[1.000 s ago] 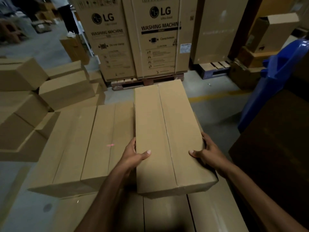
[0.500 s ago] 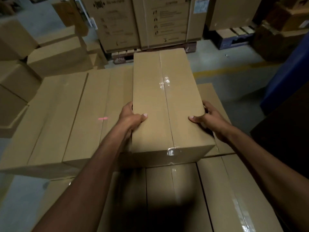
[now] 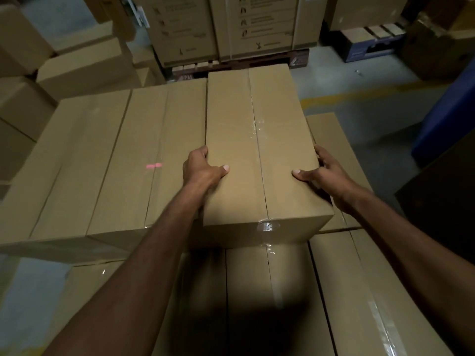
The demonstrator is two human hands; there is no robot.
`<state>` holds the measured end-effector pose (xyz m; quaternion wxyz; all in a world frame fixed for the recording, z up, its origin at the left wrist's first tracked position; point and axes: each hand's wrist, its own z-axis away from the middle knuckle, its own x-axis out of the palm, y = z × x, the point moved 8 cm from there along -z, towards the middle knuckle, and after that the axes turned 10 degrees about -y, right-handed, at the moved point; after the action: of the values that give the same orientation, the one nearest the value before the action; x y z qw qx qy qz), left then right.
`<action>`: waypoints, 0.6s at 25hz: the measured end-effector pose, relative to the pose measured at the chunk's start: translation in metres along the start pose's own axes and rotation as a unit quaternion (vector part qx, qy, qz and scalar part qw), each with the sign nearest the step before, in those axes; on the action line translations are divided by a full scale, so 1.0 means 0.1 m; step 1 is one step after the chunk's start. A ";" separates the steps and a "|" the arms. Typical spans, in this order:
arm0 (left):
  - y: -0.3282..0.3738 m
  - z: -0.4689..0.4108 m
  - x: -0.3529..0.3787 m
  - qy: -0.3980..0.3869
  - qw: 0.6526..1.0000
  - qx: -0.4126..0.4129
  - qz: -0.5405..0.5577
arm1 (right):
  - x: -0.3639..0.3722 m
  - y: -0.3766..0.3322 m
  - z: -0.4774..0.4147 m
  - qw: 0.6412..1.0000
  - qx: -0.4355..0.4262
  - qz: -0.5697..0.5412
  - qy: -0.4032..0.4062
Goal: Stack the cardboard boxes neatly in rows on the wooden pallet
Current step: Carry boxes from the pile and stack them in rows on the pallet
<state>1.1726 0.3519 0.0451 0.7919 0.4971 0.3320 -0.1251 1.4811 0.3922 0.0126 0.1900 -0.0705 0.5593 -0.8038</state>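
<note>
Brown taped cardboard box point(image 3: 257, 150), long and rectangular: clamped at both long sides near the close end by left hand point(image 3: 203, 170) and right hand point(image 3: 327, 173), thumbs on top. Located tight beside upper row of matching boxes point(image 3: 115, 163), over lower layer of boxes point(image 3: 334, 291). Likely stiff, moderately heavy, slick along tape; grip bare side edges.

A: Where do the fingers of the left hand point(image 3: 203, 168) go?
B: Mostly behind the left side of the held box point(image 3: 257, 150). The right hand point(image 3: 326, 173) also hides part of its fingers, beside the box.
A: And the print on the tall cartons point(image 3: 223, 24)?
B: Blurred, and the top edge cuts them off. The right edge cuts the blue object point(image 3: 447, 124). What carries the stack, I cannot see.
</note>
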 end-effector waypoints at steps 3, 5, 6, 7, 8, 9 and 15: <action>-0.03 0.03 0.02 -0.007 1.000 -0.005 -0.011 | 0.01 -0.02 -0.03 1.000 -0.006 0.000 -0.012; -0.01 0.04 0.01 -0.012 0.999 0.017 -0.033 | 0.05 -0.04 -0.08 0.999 -0.007 0.021 -0.035; 0.00 0.06 0.00 -0.013 0.997 0.032 -0.068 | 0.08 -0.04 -0.11 0.998 -0.005 0.033 -0.048; -0.01 0.08 -0.01 -0.015 0.993 0.048 -0.111 | 0.10 -0.04 -0.14 0.998 -0.004 0.039 -0.055; -0.04 0.11 -0.01 -0.020 0.987 0.058 -0.151 | 0.10 -0.02 -0.17 0.997 -0.002 0.044 -0.057; -0.10 0.14 -0.02 -0.026 0.982 0.066 -0.176 | 0.10 -0.02 -0.18 0.998 -0.003 0.046 -0.050; -0.35 0.39 -0.07 -0.129 0.969 0.136 -0.161 | 0.06 0.06 -0.15 0.994 -0.008 0.097 0.041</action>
<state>1.1643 0.3005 0.0360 0.7224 0.5200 0.2826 -0.3576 1.4717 0.4009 0.0009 0.2434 0.0159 0.5774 -0.7792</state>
